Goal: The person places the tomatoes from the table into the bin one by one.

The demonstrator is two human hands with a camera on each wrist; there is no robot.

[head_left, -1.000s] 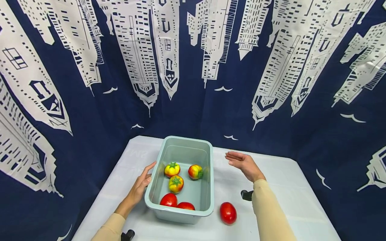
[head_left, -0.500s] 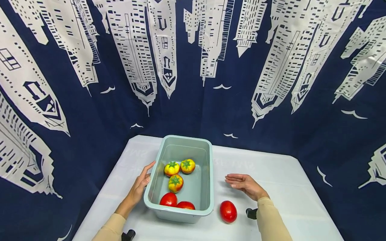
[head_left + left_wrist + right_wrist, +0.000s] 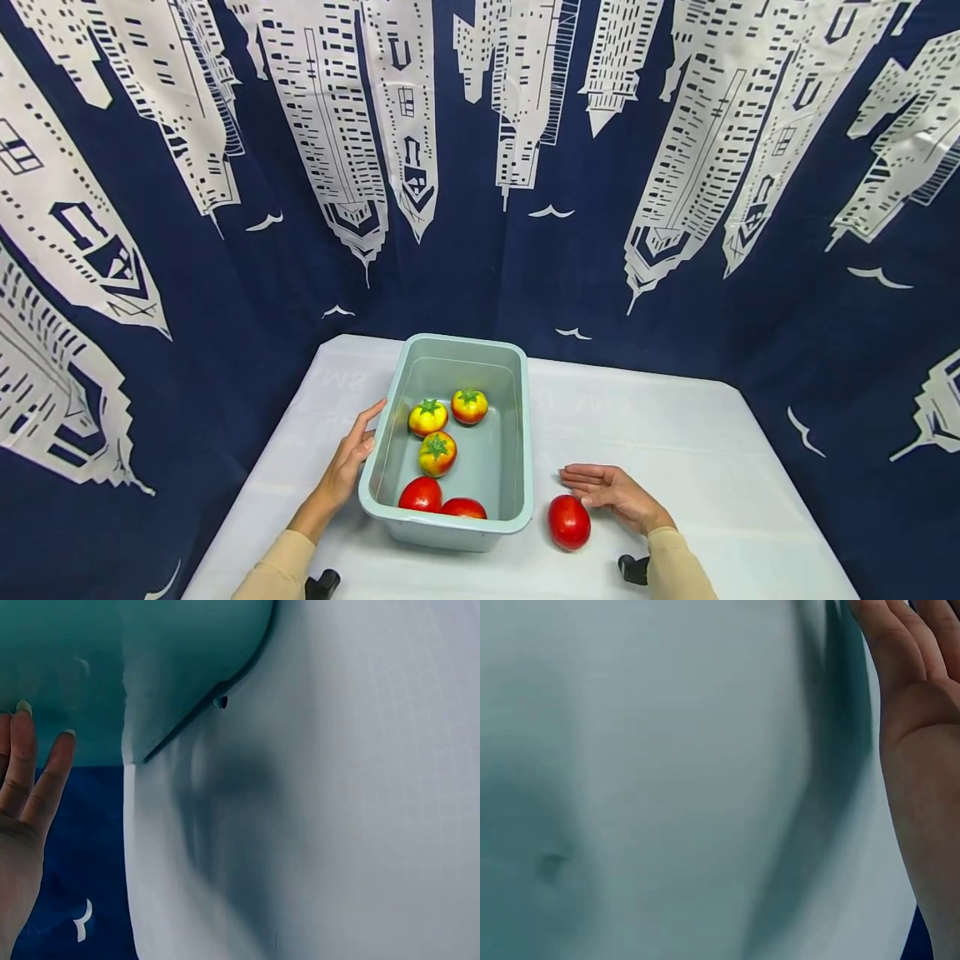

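A pale green plastic bin (image 3: pixel 521 467) stands on the white table. My left hand (image 3: pixel 341 475) rests with extended fingers along its left wall; the left wrist view shows fingertips (image 3: pixel 64 742) against the bin's side. Inside lie several tomatoes: a yellow-red one (image 3: pixel 469 406) farthest back, two similar ones (image 3: pixel 437 454) at the left, and two smooth red ones (image 3: pixel 420 495) by the near wall. Outside the bin, to its right, a red oval tomato (image 3: pixel 568 523) lies on the table. My right hand (image 3: pixel 618 497) is right at its far side, fingers straight and thumb overlapping its top.
The white-covered table (image 3: pixel 675 433) extends to the right of the bin. Behind it hangs a dark blue curtain (image 3: pixel 465 283) printed with upside-down white buildings. Black wrist cameras (image 3: pixel 633 570) sit under both forearms.
My right hand has come down and nearer, to the red tomato outside the bin. The rear yellow-red tomato has rolled left, its stem now facing up. My left hand has stayed put.
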